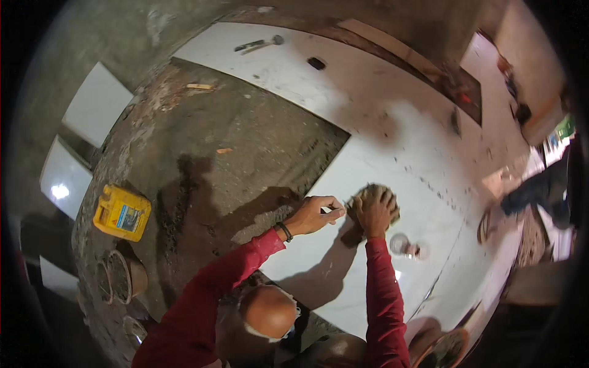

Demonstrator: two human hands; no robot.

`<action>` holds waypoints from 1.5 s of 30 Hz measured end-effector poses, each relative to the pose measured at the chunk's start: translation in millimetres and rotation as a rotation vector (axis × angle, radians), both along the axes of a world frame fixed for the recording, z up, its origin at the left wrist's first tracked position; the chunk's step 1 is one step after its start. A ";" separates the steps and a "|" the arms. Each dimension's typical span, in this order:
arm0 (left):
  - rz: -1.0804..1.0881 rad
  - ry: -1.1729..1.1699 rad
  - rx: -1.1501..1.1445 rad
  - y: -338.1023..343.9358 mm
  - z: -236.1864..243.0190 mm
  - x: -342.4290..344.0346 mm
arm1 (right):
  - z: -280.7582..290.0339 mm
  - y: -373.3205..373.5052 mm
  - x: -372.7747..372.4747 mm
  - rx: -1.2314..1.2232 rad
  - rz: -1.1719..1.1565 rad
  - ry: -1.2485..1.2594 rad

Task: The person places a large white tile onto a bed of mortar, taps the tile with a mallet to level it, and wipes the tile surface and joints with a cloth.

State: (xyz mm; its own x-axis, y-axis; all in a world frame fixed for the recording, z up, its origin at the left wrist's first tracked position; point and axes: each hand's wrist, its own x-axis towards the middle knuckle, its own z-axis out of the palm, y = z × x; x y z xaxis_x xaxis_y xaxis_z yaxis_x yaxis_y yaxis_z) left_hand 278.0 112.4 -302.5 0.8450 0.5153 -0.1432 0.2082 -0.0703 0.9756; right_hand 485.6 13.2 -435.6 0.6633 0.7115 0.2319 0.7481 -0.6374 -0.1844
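Observation:
My right hand (374, 211) presses, fingers curved, on a dirty greyish-brown sponge or rag (391, 197) on a white marble-patterned tile (331, 270). Just left of it, my left hand (322, 211) is closed in a pinch around a small white item (336, 210) that is too small to identify, over the tile by the edge of the bare cement floor (233, 141). A small clear round object (400, 244) lies on the tile below my right hand; its kind is unclear.
A yellow jerrycan (123, 211) and tubs (129, 276) sit left. Loose tiles (95, 101) lean by the wall. A hammer-like tool (257, 45) and black object (316, 62) lie on the far tiles. Another person's dark-trousered leg (543, 187) is at right; a tub (438, 356) is lower right.

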 end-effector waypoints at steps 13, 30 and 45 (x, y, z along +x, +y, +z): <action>0.451 0.403 -0.198 111.3 31.4 -49.8 | -23.3 17.2 1.2 0.005 -0.016 -0.070; 1.011 0.437 0.222 317.8 -113.1 68.4 | -116.9 530.8 131.2 0.197 0.330 -0.613; 0.766 0.909 0.927 950.7 -189.1 93.5 | -57.5 525.4 91.3 -0.360 0.167 0.051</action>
State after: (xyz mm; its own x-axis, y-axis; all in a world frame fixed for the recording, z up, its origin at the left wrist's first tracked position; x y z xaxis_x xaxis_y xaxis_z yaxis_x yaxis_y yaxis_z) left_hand 371.5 1063.2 -491.6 0.1425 0.9769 0.1593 0.9709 -0.1693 0.1697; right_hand 576.9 538.6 -493.1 0.5361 0.8401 -0.0823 0.8424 -0.5387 -0.0112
